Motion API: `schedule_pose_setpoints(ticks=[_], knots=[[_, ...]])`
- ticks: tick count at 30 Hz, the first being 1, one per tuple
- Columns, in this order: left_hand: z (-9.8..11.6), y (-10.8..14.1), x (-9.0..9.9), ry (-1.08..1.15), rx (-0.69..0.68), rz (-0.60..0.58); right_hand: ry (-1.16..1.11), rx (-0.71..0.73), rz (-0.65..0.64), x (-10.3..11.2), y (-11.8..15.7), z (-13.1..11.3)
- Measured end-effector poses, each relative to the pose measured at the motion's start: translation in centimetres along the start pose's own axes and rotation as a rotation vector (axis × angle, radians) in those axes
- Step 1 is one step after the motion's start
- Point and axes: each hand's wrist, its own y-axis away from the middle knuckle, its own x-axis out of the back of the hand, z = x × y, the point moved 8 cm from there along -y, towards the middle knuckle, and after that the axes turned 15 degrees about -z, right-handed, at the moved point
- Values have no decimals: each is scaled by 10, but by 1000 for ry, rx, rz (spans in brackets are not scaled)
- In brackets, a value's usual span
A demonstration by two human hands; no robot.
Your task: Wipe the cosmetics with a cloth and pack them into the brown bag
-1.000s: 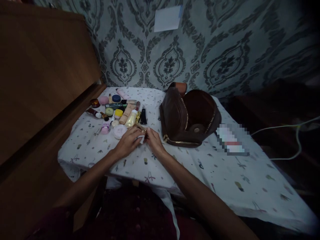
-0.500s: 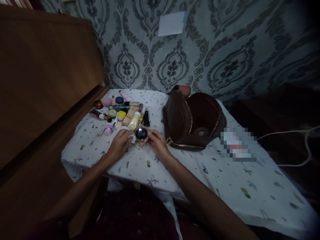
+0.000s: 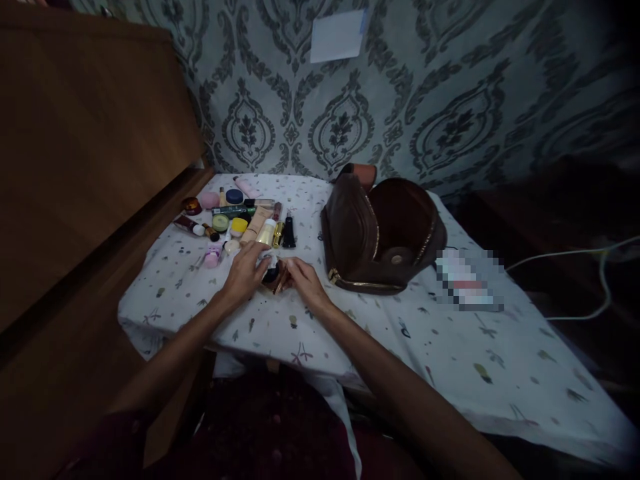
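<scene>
A makeup compact (image 3: 271,274) with a dark round centre and gold-brown edges is tilted up between my hands, low over the cloth. My right hand (image 3: 306,283) grips its right side between thumb and fingers. On the other side, my left hand (image 3: 245,272) is closed around a white tissue (image 3: 273,261) pressed to the compact; most of the tissue is hidden. I cannot tell whether the lid is raised. Just beyond my fingers lie a pale yellow tube (image 3: 267,232), a beige tube (image 3: 256,225), a gold tube (image 3: 279,235) and a black tube (image 3: 289,232).
More cosmetics spread to the back left, among them a yellow-lidded jar (image 3: 239,227), a blue jar (image 3: 234,197) and a pink bottle (image 3: 213,255). An unzipped brown bag (image 3: 350,220) stands to the right. Beyond it lies a blurred-out object (image 3: 467,280) near a white cable (image 3: 560,259).
The compact has gone from facing up to tilted, and slightly lower left in view. My left fingers have come over its face with the tissue. My right hand still grips its side.
</scene>
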Motion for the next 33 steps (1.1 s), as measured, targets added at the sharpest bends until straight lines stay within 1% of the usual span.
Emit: schedule_pose_setpoints(ticks=[3, 5, 7, 9, 11, 14, 16, 19, 21, 23, 25, 27, 30, 33], knots=[[22, -2, -7, 13, -100, -44, -68, -29, -6, 0, -1, 5], [37, 2, -13, -2, -179, -90, -74, -41, 16, 3, -2, 8], [49, 10, -20, -44, -257, -137, -52, -31, 45, 6, -3, 8], [54, 23, -26, -103, -315, -170, -20, -7, 63, 8, -3, 5], [52, 36, -30, -154, -337, -183, -1, 4, 71, 8, -2, 2], [40, 53, -29, -163, -312, -177, -28, -21, 51, 5, -3, 3], [31, 59, -24, -137, -280, -148, -64, -40, 57, 4, -2, 5], [19, 63, -11, -65, -204, -66, -132, -32, 112, 8, -1, 5], [8, 63, -2, 18, -120, -18, -226, -9, 133, 10, 0, 4], [-5, 61, 6, 137, 1, 38, -329, 11, 144, 11, 1, 3], [-21, 60, 9, 328, 129, 101, -391, 16, 138, 10, 1, 1], [-32, 59, 4, 596, 212, 140, -405, 15, 105, 6, 1, -2], [-37, 53, -15, 991, 273, 128, -394, 24, 43, -1, 1, -7], [-36, 50, -29, 1199, 336, 131, -395, 24, 20, -4, 2, -8]])
